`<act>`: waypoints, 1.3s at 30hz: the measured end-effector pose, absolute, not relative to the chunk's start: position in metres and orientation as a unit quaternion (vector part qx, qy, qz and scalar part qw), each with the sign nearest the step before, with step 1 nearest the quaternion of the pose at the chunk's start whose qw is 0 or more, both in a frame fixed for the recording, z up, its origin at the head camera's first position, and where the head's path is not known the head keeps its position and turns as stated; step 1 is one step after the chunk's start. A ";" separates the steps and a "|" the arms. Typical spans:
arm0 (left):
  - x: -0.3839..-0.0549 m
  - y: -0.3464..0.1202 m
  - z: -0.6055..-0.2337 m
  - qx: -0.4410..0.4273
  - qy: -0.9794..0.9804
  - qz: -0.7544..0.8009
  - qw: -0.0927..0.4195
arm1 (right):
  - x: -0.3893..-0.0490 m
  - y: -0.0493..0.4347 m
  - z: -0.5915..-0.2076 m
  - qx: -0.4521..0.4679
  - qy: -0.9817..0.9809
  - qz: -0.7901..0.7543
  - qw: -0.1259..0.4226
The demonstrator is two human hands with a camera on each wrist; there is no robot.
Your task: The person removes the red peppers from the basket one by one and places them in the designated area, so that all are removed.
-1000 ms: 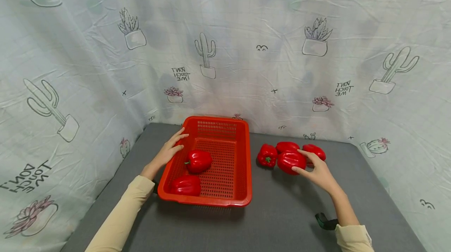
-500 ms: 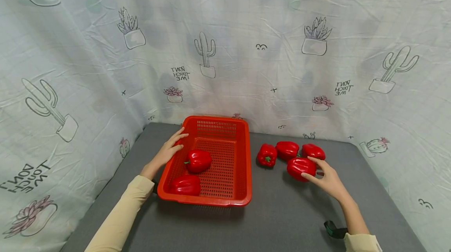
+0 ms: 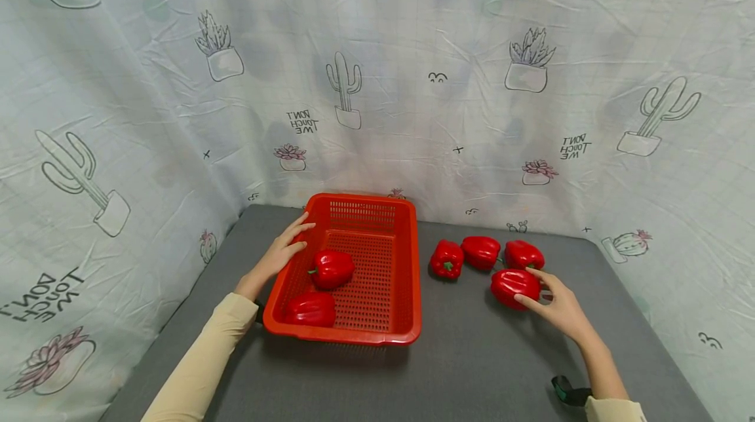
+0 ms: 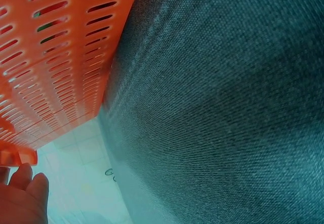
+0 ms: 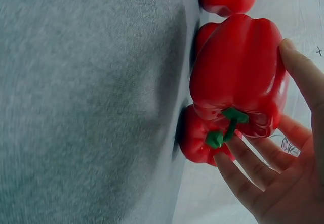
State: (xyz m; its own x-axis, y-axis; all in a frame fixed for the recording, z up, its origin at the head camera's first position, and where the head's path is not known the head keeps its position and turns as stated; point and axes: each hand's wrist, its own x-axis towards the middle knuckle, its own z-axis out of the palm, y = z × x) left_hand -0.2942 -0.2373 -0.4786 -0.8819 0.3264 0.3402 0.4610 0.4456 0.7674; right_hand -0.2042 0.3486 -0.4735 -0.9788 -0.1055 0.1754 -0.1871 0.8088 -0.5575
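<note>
My right hand (image 3: 560, 307) pinches a red bell pepper (image 3: 514, 288) between thumb and fingertips, close over the table. In the right wrist view this bell pepper (image 5: 238, 67) has its green stem turned down toward the fingers, and it partly hides other peppers behind it. My left hand (image 3: 281, 255) grips the left rim of a red plastic basket (image 3: 420, 278), some fingers reaching over the edge. From the left wrist, the slotted basket wall (image 4: 66, 62) fills the upper left, with fingers (image 4: 38, 188) at its rim. Two bell peppers (image 3: 332, 269) lie in the basket's left half.
Three more bell peppers (image 3: 447, 259) sit together on the grey table (image 3: 460, 369), right of the basket and behind the held one. A white curtain (image 3: 401, 114) with cactus drawings rises behind and at both sides.
My right hand has drawn the held bell pepper rightward and toward me, away from the other three, uncovering the one behind it. The left hand and basket stay put.
</note>
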 end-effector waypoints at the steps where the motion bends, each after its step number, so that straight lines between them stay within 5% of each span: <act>1: -0.295 -0.237 -0.479 -0.233 -0.846 -0.473 0.071 | -0.204 0.350 -0.473 0.076 -0.949 0.300 0.067; 16: -0.276 -0.228 -0.451 -0.231 -0.840 -0.489 0.053 | -0.199 0.367 -0.474 0.059 -0.956 0.278 0.069; 39: -0.289 -0.233 -0.469 -0.232 -0.848 -0.470 0.073 | -0.197 0.380 -0.480 0.040 -0.963 0.264 0.038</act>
